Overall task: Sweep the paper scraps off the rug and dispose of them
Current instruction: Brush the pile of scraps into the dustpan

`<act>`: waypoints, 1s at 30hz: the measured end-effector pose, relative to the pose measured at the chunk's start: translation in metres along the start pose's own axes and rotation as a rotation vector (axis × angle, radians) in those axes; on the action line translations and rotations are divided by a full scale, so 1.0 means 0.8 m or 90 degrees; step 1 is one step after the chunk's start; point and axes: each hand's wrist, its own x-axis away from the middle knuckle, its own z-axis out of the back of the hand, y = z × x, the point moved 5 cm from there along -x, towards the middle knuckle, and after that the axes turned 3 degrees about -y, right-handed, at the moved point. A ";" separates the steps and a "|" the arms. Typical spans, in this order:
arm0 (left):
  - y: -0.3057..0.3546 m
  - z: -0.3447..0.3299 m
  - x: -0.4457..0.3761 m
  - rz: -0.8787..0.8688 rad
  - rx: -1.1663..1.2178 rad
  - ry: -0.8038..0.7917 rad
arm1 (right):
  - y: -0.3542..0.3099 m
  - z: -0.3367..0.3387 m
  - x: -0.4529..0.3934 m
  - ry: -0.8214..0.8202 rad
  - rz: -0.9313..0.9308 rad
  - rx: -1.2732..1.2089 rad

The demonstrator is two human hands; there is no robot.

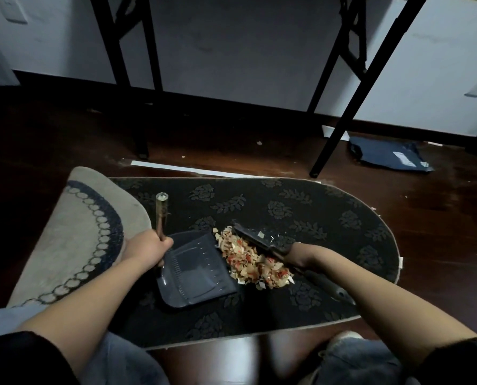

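A pile of beige and red paper scraps [256, 262] lies in the middle of a black flower-patterned rug [329, 218]. A dark dustpan [193, 270] rests flat on the rug, its open edge touching the pile's left side. My left hand [145, 247] grips the dustpan's upright wooden handle [161, 215]. My right hand [295, 252] grips a dark hand brush [255, 237], whose bristle head lies against the far right side of the pile. The brush's handle end [329, 287] sticks out under my right forearm.
The rug's left end is folded over, showing its beige underside [84, 234]. Black table legs [340, 123] stand on the dark wood floor behind the rug. A white strip [193, 169] lies along the far rug edge and a dark mailer bag [390, 157] at the right. My knees are near.
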 end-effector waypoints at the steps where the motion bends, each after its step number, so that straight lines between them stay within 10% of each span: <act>1: 0.001 0.000 0.000 -0.001 -0.002 0.003 | -0.004 -0.003 -0.001 -0.002 0.004 0.002; 19: -0.004 0.002 0.005 0.013 0.007 -0.007 | -0.089 -0.028 0.035 -0.043 0.195 0.147; 30: -0.019 0.007 0.017 0.011 0.008 -0.032 | -0.006 0.014 0.063 -0.011 0.111 -0.069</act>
